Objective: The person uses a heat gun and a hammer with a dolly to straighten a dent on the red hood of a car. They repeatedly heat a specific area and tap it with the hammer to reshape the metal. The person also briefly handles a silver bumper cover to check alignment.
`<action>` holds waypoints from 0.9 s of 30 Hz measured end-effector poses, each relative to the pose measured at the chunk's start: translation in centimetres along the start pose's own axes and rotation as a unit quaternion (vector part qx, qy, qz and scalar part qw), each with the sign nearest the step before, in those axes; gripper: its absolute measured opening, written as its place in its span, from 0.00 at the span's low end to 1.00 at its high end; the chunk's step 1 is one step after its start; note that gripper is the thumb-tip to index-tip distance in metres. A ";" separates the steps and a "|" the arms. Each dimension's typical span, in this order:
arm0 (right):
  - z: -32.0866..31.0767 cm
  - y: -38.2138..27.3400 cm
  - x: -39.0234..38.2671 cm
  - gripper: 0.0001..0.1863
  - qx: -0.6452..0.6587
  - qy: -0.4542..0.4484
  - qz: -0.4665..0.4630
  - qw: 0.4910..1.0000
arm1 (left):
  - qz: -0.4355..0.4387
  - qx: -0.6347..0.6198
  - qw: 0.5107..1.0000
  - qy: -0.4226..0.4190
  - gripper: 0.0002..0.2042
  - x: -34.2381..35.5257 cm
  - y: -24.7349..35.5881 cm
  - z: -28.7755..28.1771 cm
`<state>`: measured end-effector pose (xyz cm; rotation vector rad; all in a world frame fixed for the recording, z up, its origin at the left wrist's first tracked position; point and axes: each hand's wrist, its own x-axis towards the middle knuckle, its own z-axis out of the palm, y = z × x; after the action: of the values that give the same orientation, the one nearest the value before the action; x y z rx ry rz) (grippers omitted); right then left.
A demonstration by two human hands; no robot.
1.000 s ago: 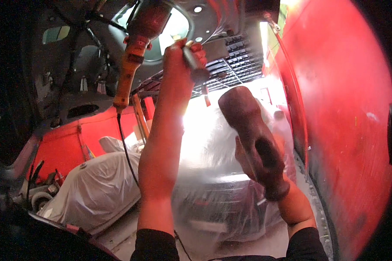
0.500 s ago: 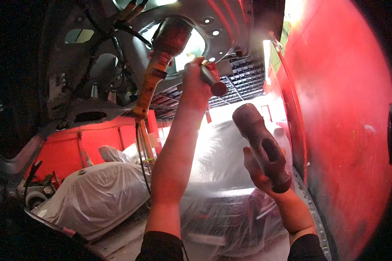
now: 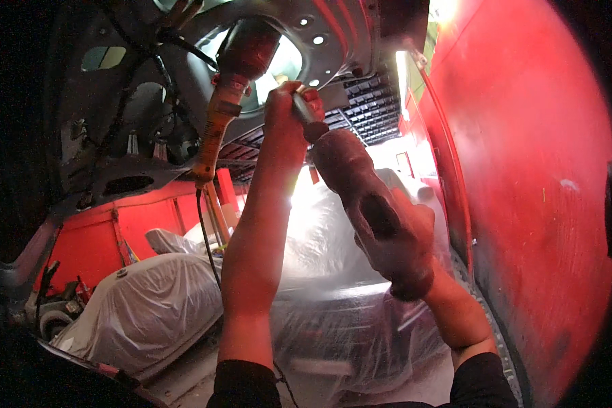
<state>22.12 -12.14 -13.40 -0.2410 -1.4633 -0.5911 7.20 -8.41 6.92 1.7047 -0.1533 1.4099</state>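
High in the middle, my left hand (image 3: 284,112) is closed around a dark, rod-like punch or chisel (image 3: 304,113), its rounded butt end pointing toward me. Its other end is hidden by my fingers near an opening in the grey car body panel (image 3: 323,58) overhead. My right hand (image 3: 415,221) grips a heavy dark hammer (image 3: 350,163), seen mostly at its head, with the handle hidden. One hammer face is right at the punch's butt; whether they touch, I cannot tell.
An orange-handled work lamp (image 3: 217,129) hangs from the panel left of my hand, its cord (image 3: 207,231) dangling. Plastic-sheeted vehicles (image 3: 149,306) stand below and behind. A red wall (image 3: 530,190) with a red hose (image 3: 449,136) runs along the right.
The hammer has swung up and left from beside the punch to its butt end. My left hand keeps its hold on the punch. The whole view has shifted slightly.
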 end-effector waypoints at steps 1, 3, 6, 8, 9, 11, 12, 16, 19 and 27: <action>0.1 0.6 -0.1 0.15 -0.017 0.010 -0.013 1.000 | 0.083 0.069 0.992 0.071 0.10 -1.3 -1.6 2.3; -0.6 -0.6 1.6 0.14 0.111 -0.012 0.009 0.994 | -0.013 -0.015 0.996 0.092 0.11 0.2 -0.7 0.6; -1.2 -1.4 0.9 0.16 0.104 -0.023 0.013 0.994 | -0.155 -0.022 0.988 0.013 0.11 1.0 1.9 -0.7; -0.6 0.6 -2.0 0.11 0.029 -0.015 0.034 0.999 | -0.104 0.024 0.992 0.068 0.11 -1.0 0.0 1.3; -0.1 1.6 -3.9 0.11 0.051 -0.005 0.062 0.997 | -0.097 0.032 0.993 0.051 0.10 -1.3 -0.5 1.4; -0.1 2.2 -5.9 0.10 0.055 0.013 0.085 0.995 | -0.116 0.028 0.992 0.049 0.09 -1.9 -1.3 1.2; -0.6 2.0 -6.2 0.10 0.038 0.018 0.080 0.996 | -0.091 0.032 0.994 0.047 0.08 -2.2 -1.9 0.9; -1.8 -0.1 -4.7 0.06 0.048 0.030 0.071 0.996 | -0.038 0.066 0.996 0.043 0.09 -2.6 -2.1 -0.2; -1.7 0.1 -5.0 0.07 0.064 -0.010 0.100 0.993 | -0.067 0.050 0.996 0.033 0.10 -2.4 -1.8 -0.5; 0.8 1.1 -7.2 0.12 0.082 0.017 0.131 0.988 | -0.033 -0.021 0.999 -0.037 0.12 -1.2 -2.0 -0.2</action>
<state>22.05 -9.20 -20.07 -0.2874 -1.4115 -0.2604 7.83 -7.58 4.77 1.7132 -0.1653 1.2876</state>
